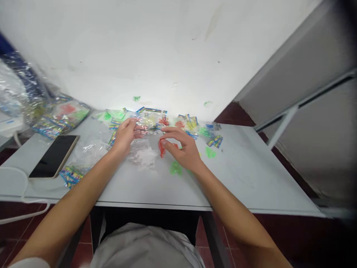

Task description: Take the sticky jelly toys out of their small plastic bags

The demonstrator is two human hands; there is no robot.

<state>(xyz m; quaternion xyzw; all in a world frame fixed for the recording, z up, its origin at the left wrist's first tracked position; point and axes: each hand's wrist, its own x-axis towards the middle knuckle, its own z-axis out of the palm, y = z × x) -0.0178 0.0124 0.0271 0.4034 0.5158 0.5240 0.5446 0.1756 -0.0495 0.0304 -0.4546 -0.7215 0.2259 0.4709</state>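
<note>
My left hand point(125, 136) is closed on the edge of a clear plastic bag point(141, 128), with something red showing through it. To its right, my right hand point(184, 147) curves above the table, index finger and thumb tip apart. A red, soft-looking stringy toy point(161, 147) shows at the thumb and between the fingers, seemingly held; the exact grip is hidden. Below that hand lies a green soft toy point(176, 168). Crumpled clear film point(143, 153) rests under my left hand's side. Behind both hands, small packets with blue-yellow printed cards point(152, 110) and red pieces point(164, 121) are strewn.
A phone point(54, 156) lies at the left of the grey table point(251, 178), near a white cable point(25, 186). Filled packets point(67, 113) are heaped back left. Printed cards point(72, 175) lie by my left forearm. Green toys point(210, 152) sit to the right. A white wall point(167, 56) rises behind.
</note>
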